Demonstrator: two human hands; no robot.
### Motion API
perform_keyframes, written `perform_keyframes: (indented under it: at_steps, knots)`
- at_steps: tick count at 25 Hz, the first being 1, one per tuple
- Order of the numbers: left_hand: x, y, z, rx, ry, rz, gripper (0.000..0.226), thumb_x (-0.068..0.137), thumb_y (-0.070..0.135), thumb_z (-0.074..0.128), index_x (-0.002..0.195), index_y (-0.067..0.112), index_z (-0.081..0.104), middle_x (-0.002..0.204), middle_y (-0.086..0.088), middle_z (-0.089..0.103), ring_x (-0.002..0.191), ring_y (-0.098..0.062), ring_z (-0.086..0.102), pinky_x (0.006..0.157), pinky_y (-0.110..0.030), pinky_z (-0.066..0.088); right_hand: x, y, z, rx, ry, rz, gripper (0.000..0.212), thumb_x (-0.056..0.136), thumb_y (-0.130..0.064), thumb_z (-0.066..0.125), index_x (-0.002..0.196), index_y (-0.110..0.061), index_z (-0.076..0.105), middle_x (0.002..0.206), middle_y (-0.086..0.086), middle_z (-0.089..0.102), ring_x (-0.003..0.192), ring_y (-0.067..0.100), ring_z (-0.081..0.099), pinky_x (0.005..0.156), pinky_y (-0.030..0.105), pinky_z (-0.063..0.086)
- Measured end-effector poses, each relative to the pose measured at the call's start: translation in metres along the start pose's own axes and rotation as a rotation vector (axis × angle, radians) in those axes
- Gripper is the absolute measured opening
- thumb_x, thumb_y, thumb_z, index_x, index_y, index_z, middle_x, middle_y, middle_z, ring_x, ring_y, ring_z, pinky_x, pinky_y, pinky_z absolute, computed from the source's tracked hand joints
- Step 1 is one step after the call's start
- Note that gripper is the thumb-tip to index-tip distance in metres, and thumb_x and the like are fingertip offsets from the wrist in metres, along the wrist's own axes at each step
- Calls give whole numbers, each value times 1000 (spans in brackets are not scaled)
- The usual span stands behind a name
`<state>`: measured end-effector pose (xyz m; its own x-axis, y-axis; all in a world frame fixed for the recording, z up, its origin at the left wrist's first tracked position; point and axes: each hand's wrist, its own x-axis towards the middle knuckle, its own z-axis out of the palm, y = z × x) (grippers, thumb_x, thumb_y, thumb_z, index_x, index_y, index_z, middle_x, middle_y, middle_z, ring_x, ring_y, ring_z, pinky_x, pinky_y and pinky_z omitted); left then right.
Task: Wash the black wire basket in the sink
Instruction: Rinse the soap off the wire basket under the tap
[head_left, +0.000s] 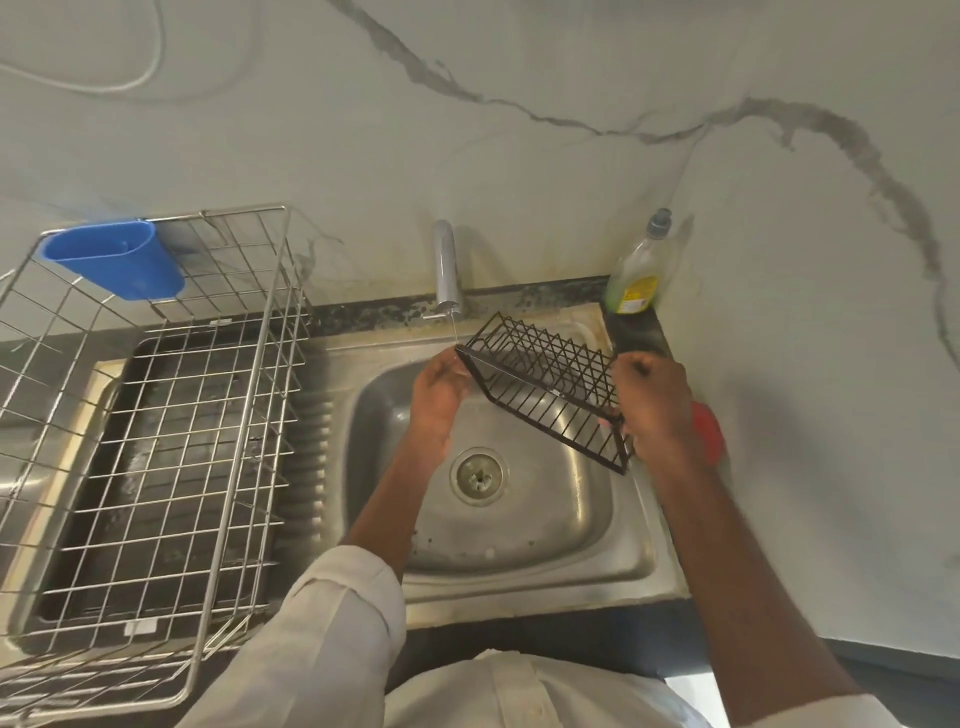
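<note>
Tilting black wire basket (550, 379), diagonal far-left to near-right

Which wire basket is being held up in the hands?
The small black wire basket, tilted over the sink. The big silver rack sits untouched beside it.

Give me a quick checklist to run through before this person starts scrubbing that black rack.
1. Black wire basket held over the sink: ok.
2. Both ends held: right hand grips one end, ok; left hand at the other end, grip cannot tell.
3. Water running from the tap: ok, a thin stream.
4. Dish soap bottle nearby: ok, at the sink's back corner.
5. Soap on basket: cannot tell.
6. Drain unblocked: ok.
</note>
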<state>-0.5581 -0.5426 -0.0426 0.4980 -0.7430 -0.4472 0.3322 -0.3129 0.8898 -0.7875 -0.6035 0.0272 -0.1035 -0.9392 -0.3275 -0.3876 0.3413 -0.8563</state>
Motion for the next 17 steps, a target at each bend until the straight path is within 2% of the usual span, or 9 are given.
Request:
perform_keyframes:
  at_steps: [3,5,6,7,10,12,13,15,17]
  knots:
    - [-9,4,-5,-131,-2,-34,26,108,4,51,125,17,65,117,-1,74,112,-13,69,112,-34,49,-8,5,9,45,14,28,28,94,-27,55,104,-11,75,71,3,70,55,26,72,53,55,62]
    - [-8,5,-9,-148,11,-37,29,109,8,52,137,15,59,129,-6,70,118,-16,67,116,-37,47,-15,5,14,81,22,37,23,95,-26,54,97,-12,73,67,3,70,50,19,69,44,41,59]
    - [-10,5,-11,-136,16,-35,28,109,9,52,135,15,59,132,-8,70,122,-18,67,116,-38,47,-22,4,16,93,16,32,21,96,-25,54,94,-14,71,63,1,66,45,13,64,42,35,56]
    - [-12,6,-11,-118,8,-36,25,109,10,52,133,14,59,134,-10,69,124,-21,67,116,-40,48,-24,6,19,116,-1,28,19,95,-25,55,93,-15,71,61,0,64,44,12,61,44,35,57]
    - [-27,9,-4,-123,-118,-33,28,109,12,53,136,4,56,127,-13,75,117,-26,73,111,-45,53,-26,10,23,175,-51,83,20,84,-29,61,88,-16,76,71,9,73,63,31,73,57,57,63]
    - [-36,11,4,-238,-181,-56,24,111,10,50,134,3,53,121,-17,77,110,-32,76,105,-50,57,-30,6,21,154,-73,99,18,78,-29,63,82,-16,76,75,13,76,70,37,76,59,58,62]
    - [-40,12,6,-309,-196,-79,23,111,9,48,133,2,51,120,-20,77,109,-35,76,101,-51,59,-32,2,19,155,-93,95,17,80,-27,65,82,-14,75,74,12,75,69,37,76,57,55,63]
    - [-43,16,9,-422,-216,-127,23,111,6,48,132,-1,49,121,-22,76,110,-36,76,95,-47,61,-38,-9,17,258,-175,104,9,87,-10,65,91,-7,73,76,12,74,67,30,75,57,38,62]
    - [-42,18,8,-447,-213,-152,26,109,6,50,134,-3,51,124,-19,76,110,-32,76,92,-43,61,-42,-23,21,427,-257,162,16,90,9,58,101,0,65,86,15,70,75,29,71,69,36,60]
